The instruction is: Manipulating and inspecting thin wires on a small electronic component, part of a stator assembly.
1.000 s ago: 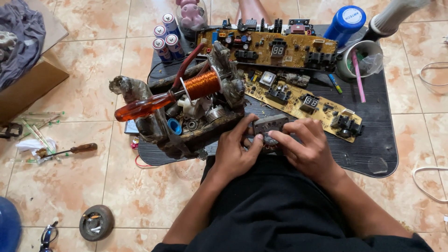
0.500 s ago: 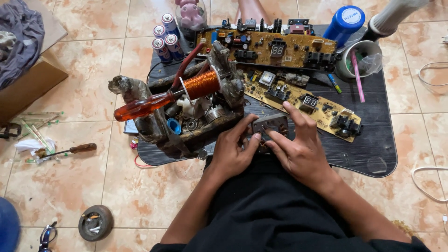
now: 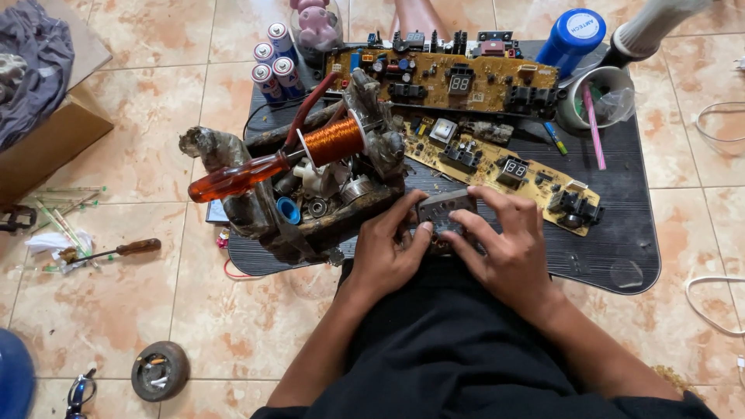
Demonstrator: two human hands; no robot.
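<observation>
1. Shifted since the earlier view: right hand (image 3: 508, 248) slid leftward over the small grey rectangular device (image 3: 442, 211), fingers now draped further across its top.
2. Left hand (image 3: 388, 252) curled around the device's left end, thumb pressed on its face.
3. Right hand clasped over the right end, fingers bent, gripping.
4. Device held between both hands at the near edge of the dark ribbed work mat (image 3: 621, 233), just above the lap.
5. Just left of the hands: a rusty metal tray of parts (image 3: 310, 213) with a copper wire coil (image 3: 332, 140) and an orange-handled screwdriver (image 3: 237, 177) resting across it.
6. Beyond the hands: two long brown circuit boards (image 3: 497, 159) lying on the mat.
</observation>
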